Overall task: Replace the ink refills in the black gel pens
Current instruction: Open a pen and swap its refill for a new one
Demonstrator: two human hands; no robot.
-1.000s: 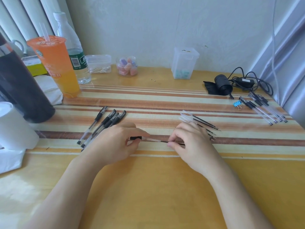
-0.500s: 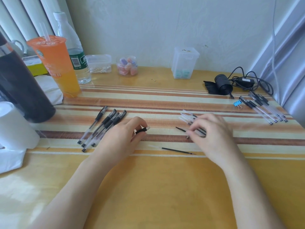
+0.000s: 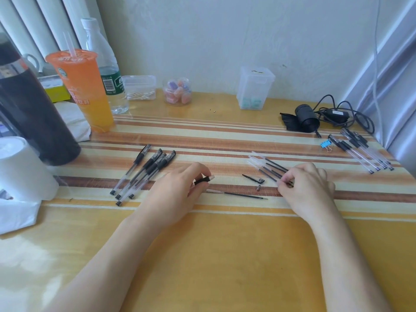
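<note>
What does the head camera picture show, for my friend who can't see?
The left hand grips a pen barrel; the right hand pinches one of the refills. A loose refill lies between them on the striped table, pens at the left.

No txt clear enough to read anywhere. Water bottle (image 3: 105, 70) nr far-left corner of table (image 3: 225, 255) has green label w/ barcode + white print, too small & blurred to make out. Orange cup (image 3: 82, 91) just beside it carries round logo + white chars on its side, also illegible.
</note>
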